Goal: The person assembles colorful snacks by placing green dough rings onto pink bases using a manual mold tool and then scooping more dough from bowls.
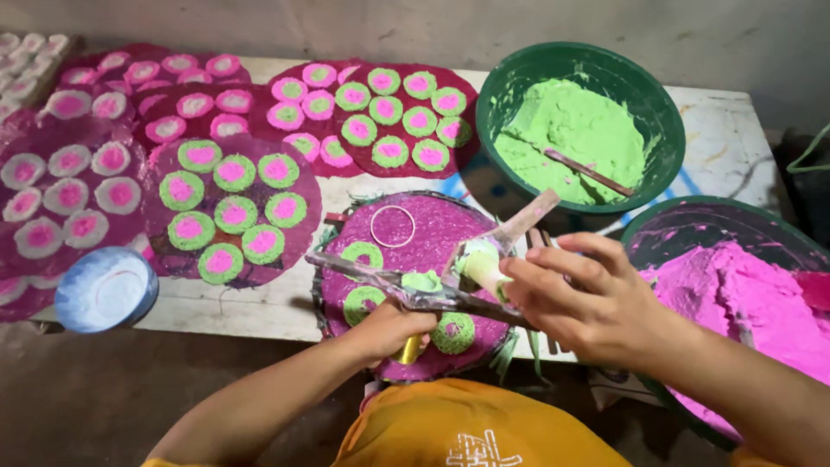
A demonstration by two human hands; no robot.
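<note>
My left hand (386,331) grips a small yellow ring mould (410,348) near the front edge of a round purple-lined tray (432,225). My right hand (577,297) holds a flat wooden stick (510,238) smeared with green paste, its tip over the tray. A long paste-covered stick (380,278) lies across the tray under both hands. On the tray sit three green-rimmed rounds with pink centres (453,333) and a thin empty ring (392,227).
A green bowl of green paste (581,130) with a stick in it stands behind the tray. A bowl of pink paste (735,285) is at the right. Several purple sheets with finished rounds (229,212) cover the table's left. A blue-rimmed lid (105,290) lies at the front left.
</note>
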